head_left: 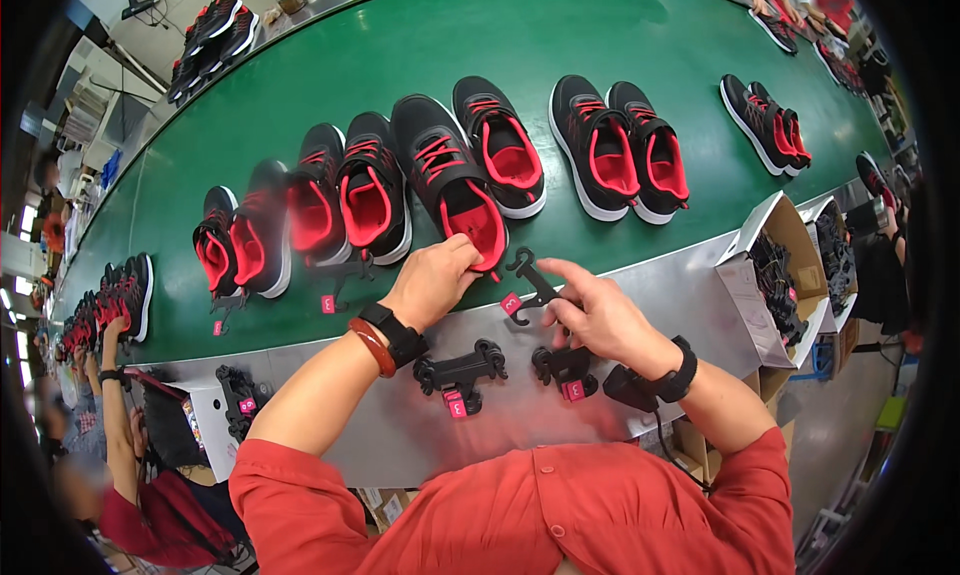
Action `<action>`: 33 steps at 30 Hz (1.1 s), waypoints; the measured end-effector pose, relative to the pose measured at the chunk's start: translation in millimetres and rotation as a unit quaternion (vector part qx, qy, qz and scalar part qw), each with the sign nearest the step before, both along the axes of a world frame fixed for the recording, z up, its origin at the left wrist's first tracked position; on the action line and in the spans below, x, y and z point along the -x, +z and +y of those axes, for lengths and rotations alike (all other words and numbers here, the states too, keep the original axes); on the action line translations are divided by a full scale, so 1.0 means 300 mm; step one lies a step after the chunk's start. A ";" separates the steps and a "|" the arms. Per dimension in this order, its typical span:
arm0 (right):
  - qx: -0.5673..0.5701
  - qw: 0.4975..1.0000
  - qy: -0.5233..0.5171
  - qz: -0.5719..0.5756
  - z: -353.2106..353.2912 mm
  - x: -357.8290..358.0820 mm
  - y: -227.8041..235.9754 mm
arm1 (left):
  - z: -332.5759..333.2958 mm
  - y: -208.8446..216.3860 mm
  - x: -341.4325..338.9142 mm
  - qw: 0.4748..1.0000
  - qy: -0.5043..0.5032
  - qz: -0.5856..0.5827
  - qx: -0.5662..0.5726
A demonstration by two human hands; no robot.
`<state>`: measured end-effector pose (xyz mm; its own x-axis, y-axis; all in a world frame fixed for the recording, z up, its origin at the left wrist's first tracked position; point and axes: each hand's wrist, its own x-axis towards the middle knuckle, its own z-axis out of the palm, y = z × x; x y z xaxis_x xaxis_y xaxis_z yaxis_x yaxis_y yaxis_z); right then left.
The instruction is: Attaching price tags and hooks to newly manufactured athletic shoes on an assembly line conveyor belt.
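Observation:
My left hand point(432, 283) is closed on the heel collar of a black sneaker point(436, 157) with red laces and red lining. The thumb and fingers pinch its rear edge. Just right of that heel, my right hand point(604, 317) holds a black plastic shoe hanger point(530, 279) between thumb and fingers, its index finger stretched along the top. A pink tag point(511, 303) sits on the hanger. Against the held sneaker's right side stands another sneaker point(500, 147). Other sneakers point(372, 197) line up to the left, and some have hangers point(342, 283) at their heels.
Two bundles of hangers, one left point(462, 371) and one right point(566, 367), lie on the metal ledge point(370, 437) before me. Further right, a cardboard box point(752, 320) holds more hangers. Sneaker pairs stand along the green belt point(640, 35). A co-worker's arm point(116, 415) reaches in at left.

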<state>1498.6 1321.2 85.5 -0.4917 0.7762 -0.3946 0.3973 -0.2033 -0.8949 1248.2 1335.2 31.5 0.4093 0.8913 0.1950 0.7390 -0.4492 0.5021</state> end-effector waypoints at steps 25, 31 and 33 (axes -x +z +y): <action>0.103 0.988 0.092 0.064 0.176 0.074 -0.007 | -0.012 0.075 -0.057 0.993 -0.010 0.104 -0.063; -0.376 0.926 0.019 -0.036 0.360 0.044 -0.052 | -0.018 0.104 -0.040 0.974 0.048 0.221 -0.014; -0.460 0.877 0.107 -0.091 0.428 0.020 -0.047 | -0.032 0.128 -0.038 0.969 0.072 0.237 -0.004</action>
<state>1492.7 1449.8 71.4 -0.6583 0.7056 0.2621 0.4923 0.6670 -0.5593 1259.6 1325.7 69.8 0.3269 0.9448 0.0232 0.9407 -0.3277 0.0877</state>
